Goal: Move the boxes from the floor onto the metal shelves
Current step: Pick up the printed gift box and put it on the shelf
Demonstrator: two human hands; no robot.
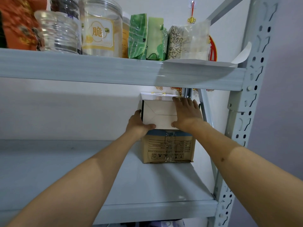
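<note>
A white box with a black left edge rests on top of a brown cardboard box, which stands at the back right of the grey metal shelf. My left hand grips the white box at its lower left corner, thumb on the front face. My right hand lies flat across the box's right side with fingers spread. A white sheet or bag with gold trim stands behind the white box, mostly hidden.
The upper shelf carries clear plastic jars, green food pouches, a grain bag and an orange packet. A perforated upright post bounds the right side. Left of the boxes the shelf surface is bare.
</note>
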